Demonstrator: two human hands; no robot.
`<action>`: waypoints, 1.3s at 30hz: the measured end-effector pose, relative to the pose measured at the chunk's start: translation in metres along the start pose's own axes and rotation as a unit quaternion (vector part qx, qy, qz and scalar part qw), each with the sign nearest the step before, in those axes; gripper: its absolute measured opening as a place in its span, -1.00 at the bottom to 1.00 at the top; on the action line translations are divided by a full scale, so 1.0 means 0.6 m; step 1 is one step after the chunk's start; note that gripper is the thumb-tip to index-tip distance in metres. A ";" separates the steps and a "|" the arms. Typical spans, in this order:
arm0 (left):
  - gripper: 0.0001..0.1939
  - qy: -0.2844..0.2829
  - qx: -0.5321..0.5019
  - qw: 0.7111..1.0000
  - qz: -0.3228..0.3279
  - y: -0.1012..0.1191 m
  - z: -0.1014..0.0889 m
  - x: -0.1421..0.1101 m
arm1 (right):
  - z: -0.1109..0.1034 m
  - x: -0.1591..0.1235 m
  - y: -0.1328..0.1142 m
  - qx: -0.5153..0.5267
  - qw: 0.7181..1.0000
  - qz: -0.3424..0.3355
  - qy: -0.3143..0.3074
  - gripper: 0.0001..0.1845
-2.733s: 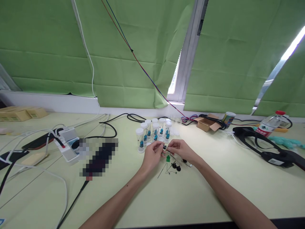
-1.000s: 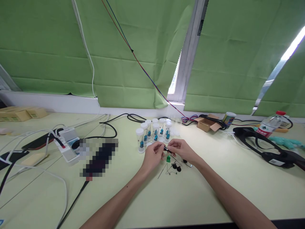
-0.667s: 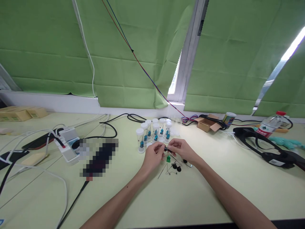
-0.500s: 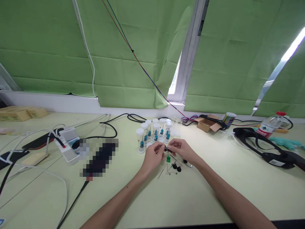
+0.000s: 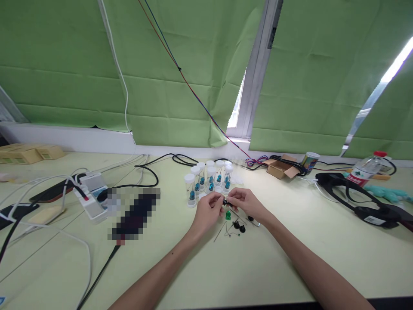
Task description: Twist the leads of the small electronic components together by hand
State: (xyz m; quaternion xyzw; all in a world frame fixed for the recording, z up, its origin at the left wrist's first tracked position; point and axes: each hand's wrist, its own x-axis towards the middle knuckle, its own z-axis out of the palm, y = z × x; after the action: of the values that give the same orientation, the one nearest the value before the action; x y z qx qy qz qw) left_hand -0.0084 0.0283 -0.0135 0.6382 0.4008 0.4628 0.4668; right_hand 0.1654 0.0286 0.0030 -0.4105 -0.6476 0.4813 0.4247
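Past the far edge of the tabletop hang green blinds. Midway toward its near edge, the left hand and right hand narrowly pinch 1 black part from both sides, likely for fine control.

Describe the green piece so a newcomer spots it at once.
On the table, find the left hand and right hand in front of the capped tubes. Just below both hands in the picture is the green piece, the only bright green thing among rods and black parts.
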 end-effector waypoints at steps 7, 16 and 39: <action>-0.69 0.004 -0.009 1.000 -0.007 0.008 0.001 -0.002 | -0.001 0.001 0.005 0.003 1.000 -0.003 0.002 -0.58; -0.68 0.007 -0.007 1.000 -0.006 0.009 0.000 -0.003 | -0.001 0.000 0.005 0.010 1.000 -0.003 0.001 -0.62; -0.70 0.004 -0.003 1.000 -0.006 0.004 0.001 -0.001 | 0.000 0.001 0.011 0.019 1.000 -0.011 -0.012 -0.62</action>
State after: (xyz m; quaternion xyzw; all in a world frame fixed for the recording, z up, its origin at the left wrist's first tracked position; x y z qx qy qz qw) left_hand -0.0078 0.0270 -0.0115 0.6328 0.4050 0.4638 0.4694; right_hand 0.1662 0.0307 -0.0032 -0.3895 -0.6475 0.4938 0.4303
